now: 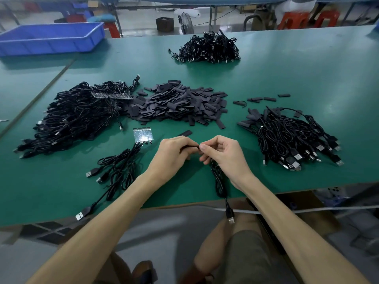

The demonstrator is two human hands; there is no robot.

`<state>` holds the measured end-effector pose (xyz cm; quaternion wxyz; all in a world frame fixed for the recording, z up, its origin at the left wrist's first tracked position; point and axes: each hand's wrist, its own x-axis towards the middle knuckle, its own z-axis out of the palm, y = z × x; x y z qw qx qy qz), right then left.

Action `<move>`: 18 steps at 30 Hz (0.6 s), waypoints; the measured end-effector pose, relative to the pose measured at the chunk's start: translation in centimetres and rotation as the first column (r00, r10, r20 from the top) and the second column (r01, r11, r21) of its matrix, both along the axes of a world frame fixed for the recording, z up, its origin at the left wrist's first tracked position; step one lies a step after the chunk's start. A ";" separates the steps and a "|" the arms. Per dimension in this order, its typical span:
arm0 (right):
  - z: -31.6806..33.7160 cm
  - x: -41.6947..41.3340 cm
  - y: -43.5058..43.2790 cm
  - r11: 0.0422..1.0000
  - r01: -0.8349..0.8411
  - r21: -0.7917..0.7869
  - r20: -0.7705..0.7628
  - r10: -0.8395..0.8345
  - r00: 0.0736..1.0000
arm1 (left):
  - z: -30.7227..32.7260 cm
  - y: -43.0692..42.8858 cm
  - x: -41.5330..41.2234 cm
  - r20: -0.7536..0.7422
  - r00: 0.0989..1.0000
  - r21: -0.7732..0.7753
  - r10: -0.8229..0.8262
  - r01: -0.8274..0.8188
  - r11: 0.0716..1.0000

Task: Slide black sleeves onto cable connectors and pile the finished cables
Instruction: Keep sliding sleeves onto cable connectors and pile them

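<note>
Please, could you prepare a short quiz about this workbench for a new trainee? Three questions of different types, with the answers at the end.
1. True or false: the blue bin stands at the near right corner of the green table.
2. The heap in the middle of the table consists of: A) loose black sleeves; B) USB plugs; C) circuit boards.
3. Fill in: the right hand pinches the cable, while the ____ hand grips the black sleeve.
Key: 1 false, it is at the far left; 2 A; 3 left hand.
</note>
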<state>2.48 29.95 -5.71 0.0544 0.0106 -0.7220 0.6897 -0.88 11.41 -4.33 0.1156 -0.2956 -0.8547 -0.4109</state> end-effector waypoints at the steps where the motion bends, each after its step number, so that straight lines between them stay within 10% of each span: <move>1: 0.0 0.1 -0.1 1.000 -0.003 0.003 -0.001 0.003 1.000 | 0.1 0.0 -0.1 0.026 1.000 0.012 0.009 -0.009 1.000; 18: 0.4 0.0 0.2 0.998 -0.041 -0.041 -0.002 0.040 0.999 | -0.1 -0.2 -0.4 0.108 0.992 0.090 -0.058 0.048 0.995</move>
